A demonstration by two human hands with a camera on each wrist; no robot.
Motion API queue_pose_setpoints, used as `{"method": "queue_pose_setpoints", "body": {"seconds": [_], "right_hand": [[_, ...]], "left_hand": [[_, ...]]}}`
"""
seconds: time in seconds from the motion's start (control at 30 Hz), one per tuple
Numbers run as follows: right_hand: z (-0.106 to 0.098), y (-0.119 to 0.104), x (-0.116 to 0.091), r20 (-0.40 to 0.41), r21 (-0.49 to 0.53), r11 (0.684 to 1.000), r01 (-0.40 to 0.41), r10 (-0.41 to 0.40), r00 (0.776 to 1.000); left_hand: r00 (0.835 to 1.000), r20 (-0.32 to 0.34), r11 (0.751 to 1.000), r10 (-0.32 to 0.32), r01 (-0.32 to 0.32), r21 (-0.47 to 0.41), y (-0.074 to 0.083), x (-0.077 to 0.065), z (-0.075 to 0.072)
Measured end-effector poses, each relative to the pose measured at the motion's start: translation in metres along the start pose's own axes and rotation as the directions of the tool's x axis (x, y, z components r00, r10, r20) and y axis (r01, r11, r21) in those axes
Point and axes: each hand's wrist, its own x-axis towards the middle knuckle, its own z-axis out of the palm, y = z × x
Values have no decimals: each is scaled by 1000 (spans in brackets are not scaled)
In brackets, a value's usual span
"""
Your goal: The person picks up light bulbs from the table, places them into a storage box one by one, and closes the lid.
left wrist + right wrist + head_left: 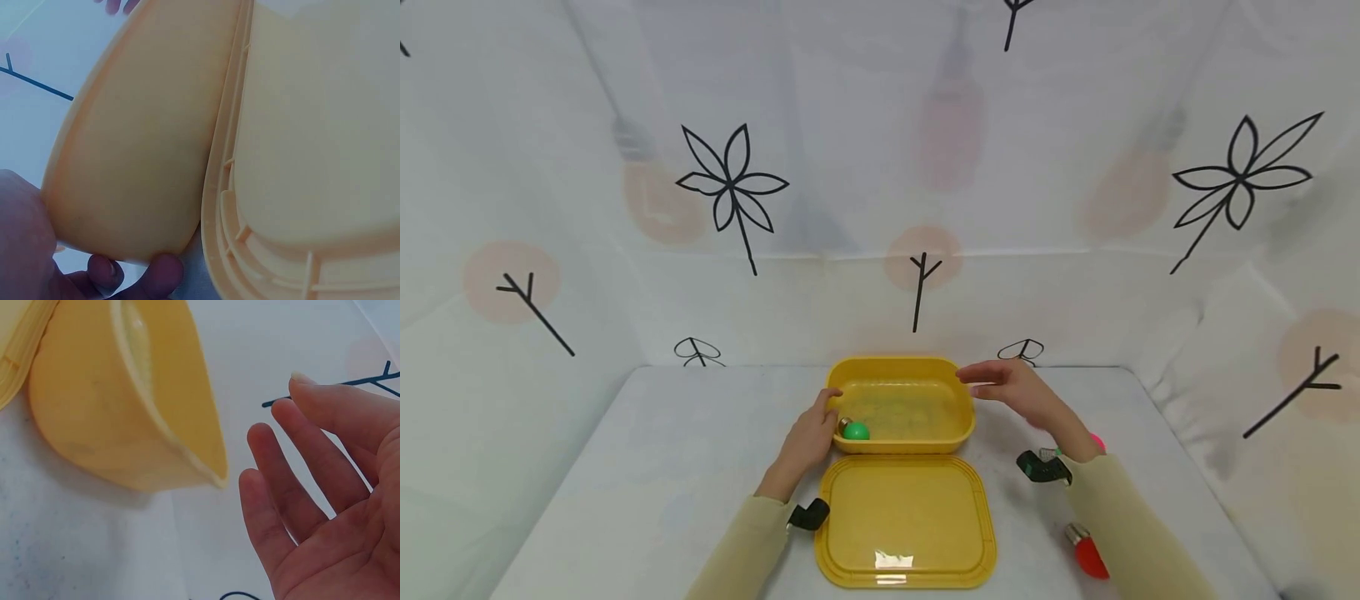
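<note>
A yellow plastic box (898, 446) stands near the far edge of the table, its inside facing up. In its front left corner lies a small green bulb (856, 431) with a metal base. My left hand (808, 437) holds the box's left end, fingertips over the rim; the left wrist view shows its fingers bent round that end of the box (137, 131). Beside the right end, my right hand (1011, 390) hovers with fingers spread and holds nothing. In the right wrist view, a gap shows between its fingertips and the box (125, 437).
A yellow lid (906, 521) lies flat just in front of the box. To the right on the table are a red bulb (1090, 557) with a metal base, partly behind the right sleeve, and a pink item (1099, 442) mostly hidden by the wrist. A patterned white cloth (850, 308) hangs behind.
</note>
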Motion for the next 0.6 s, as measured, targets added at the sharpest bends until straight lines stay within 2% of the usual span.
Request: {"method": "queue_pose_setpoints", "body": {"seconds": [0.1, 0.27, 0.47, 0.6], "right_hand": [[-1, 3, -7, 5, -13, 1000, 2, -2, 1000], [-5, 5, -22, -8, -114, 993, -35, 34, 999], [-13, 7, -44, -32, -121, 987, -102, 99, 995], [-18, 11, -58, -36, -97, 991, -97, 94, 995]], "left_hand": [[1000, 0, 1000, -2, 2, -4, 0, -1, 0], [1000, -1, 1000, -4, 4, -5, 0, -2, -1], [1000, 1, 1000, 1, -1, -9, 0, -1, -1], [1000, 1, 1000, -4, 4, -8, 2, -1, -2]]}}
